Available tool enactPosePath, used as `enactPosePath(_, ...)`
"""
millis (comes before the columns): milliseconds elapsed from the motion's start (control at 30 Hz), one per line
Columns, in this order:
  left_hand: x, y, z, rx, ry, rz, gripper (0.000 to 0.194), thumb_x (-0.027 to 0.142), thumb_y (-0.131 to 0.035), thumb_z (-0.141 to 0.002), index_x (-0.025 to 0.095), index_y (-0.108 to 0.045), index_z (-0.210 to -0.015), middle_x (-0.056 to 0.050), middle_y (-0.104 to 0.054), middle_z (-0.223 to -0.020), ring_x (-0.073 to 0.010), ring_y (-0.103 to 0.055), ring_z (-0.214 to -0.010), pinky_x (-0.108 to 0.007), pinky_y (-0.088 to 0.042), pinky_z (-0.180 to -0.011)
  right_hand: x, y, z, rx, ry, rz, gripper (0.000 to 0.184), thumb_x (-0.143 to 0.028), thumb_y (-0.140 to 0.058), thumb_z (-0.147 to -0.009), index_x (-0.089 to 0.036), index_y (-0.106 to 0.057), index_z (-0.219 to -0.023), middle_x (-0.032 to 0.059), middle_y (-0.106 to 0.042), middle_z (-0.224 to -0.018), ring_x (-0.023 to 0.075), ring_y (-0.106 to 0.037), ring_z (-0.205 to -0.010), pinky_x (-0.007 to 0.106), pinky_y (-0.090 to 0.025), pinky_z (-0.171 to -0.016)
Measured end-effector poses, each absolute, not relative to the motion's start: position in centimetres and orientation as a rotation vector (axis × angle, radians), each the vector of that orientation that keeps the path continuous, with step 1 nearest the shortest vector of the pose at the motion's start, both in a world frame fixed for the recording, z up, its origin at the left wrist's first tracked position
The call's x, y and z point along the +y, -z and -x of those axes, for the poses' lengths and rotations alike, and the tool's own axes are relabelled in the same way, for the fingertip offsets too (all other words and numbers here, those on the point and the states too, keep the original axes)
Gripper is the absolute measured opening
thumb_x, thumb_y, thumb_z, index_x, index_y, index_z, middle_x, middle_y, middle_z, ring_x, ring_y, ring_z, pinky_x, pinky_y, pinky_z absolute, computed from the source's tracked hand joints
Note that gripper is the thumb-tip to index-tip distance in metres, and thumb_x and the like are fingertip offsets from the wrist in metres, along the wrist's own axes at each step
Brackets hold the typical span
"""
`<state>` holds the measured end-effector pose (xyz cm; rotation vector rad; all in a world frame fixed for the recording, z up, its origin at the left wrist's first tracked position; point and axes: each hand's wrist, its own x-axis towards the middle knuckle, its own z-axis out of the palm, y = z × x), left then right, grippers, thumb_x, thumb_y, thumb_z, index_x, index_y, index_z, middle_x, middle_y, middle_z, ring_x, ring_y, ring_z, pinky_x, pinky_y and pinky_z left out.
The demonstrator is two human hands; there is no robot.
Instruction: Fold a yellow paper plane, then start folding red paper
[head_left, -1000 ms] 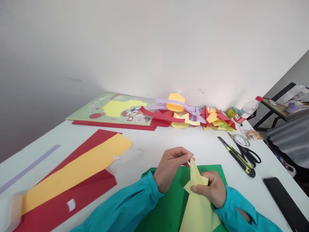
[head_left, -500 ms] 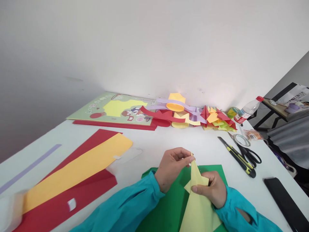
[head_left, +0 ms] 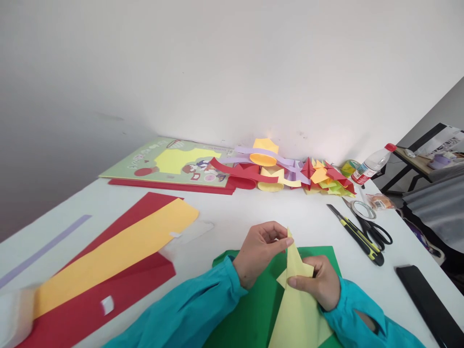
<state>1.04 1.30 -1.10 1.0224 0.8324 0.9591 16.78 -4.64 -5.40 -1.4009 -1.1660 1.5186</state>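
A folded sheet of pale yellow paper (head_left: 295, 314) is held above a green sheet (head_left: 250, 314). It narrows to a point at the top and has small flaps sticking out on both sides. My left hand (head_left: 261, 251) pinches the paper near its pointed tip between thumb and fingertips. Lower down, my right hand (head_left: 321, 284) is closed on the paper's side, with its thumb lying across the front and the other fingers mostly hidden behind. The paper's bottom end runs out of view.
Right: a utility knife (head_left: 357, 237), scissors (head_left: 377, 234), tape roll (head_left: 363, 210), black case (head_left: 427, 302) and bottle (head_left: 373, 164). Against the wall: paper crafts (head_left: 268, 159) and a green pad (head_left: 145, 159). Left: red paper (head_left: 145, 280), an orange strip (head_left: 119, 256) and a purple strip (head_left: 47, 249).
My left fingers have shifted very slightly at the paper's tip, so more of the point shows above them. The right hand keeps its grip in the same place.
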Motion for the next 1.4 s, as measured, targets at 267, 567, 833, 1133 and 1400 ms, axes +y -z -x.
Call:
enactPosePath(267,1.4,2.0,-1.1,0.800,-0.893,-1.082,0.031,0.035,-0.076,-0.054,0.014,-0.054,-0.058,0.001,-0.058,-0.055,-0.0109,-0.050,-0.054,-0.025,-0.039,-0.055,-4.6,4.5,-16.5,-1.168,-1.519,1.428,0.039,-0.042,-0.078,-0.051,-0.013,-0.053,-0.049,-0.0016,-0.053,-0.044,0.0079,-0.044,-0.040,0.020,-0.031,-0.038)
enactPosePath(567,1.4,2.2,-1.3,0.780,-0.848,-1.141,0.029,0.030,-0.077,-0.053,0.013,-0.054,-0.059,0.002,-0.057,-0.057,-0.0093,-0.049,-0.054,-0.024,-0.039,-0.055,-4.4,5.2,-16.8,-1.159,-1.475,1.420,0.038,-0.042,-0.078,-0.052,-0.012,-0.055,-0.051,-0.0009,-0.054,-0.046,0.0088,-0.045,-0.041,0.021,-0.033,-0.039)
enactPosePath(833,1.3,2.1,-1.3,0.793,-0.828,-1.139,0.023,0.025,-0.073,-0.053,0.014,-0.054,-0.059,0.001,-0.058,-0.058,-0.0095,-0.050,-0.055,-0.024,-0.040,-0.055,-4.4,4.7,-16.7,-1.159,-1.472,1.430,0.038,-0.041,-0.079,-0.051,-0.012,-0.054,-0.049,-0.0012,-0.053,-0.045,0.0083,-0.043,-0.040,0.021,-0.031,-0.039)
enactPosePath(1133,1.1,2.4,-1.2,0.743,-0.741,-1.164,0.021,0.023,-0.070,-0.053,0.014,-0.052,-0.056,-0.001,-0.059,-0.057,-0.0113,-0.052,-0.053,-0.024,-0.039,-0.052,-4.5,5.3,-16.8,-1.153,-1.473,1.416,0.037,-0.041,-0.079,-0.051,-0.011,-0.057,-0.051,0.0002,-0.056,-0.046,0.0099,-0.047,-0.041,0.022,-0.032,-0.039)
enactPosePath(1400,1.1,2.8,-1.4,0.763,-0.691,-1.195,0.018,0.020,-0.070,-0.052,0.012,-0.057,-0.061,-0.001,-0.061,-0.059,-0.0111,-0.052,-0.055,-0.024,-0.039,-0.052,-4.4,4.9,-16.7,-1.092,-1.507,1.400,0.035,-0.040,-0.079,-0.051,-0.011,-0.059,-0.053,0.0002,-0.056,-0.047,0.0095,-0.047,-0.041,0.022,-0.034,-0.040)
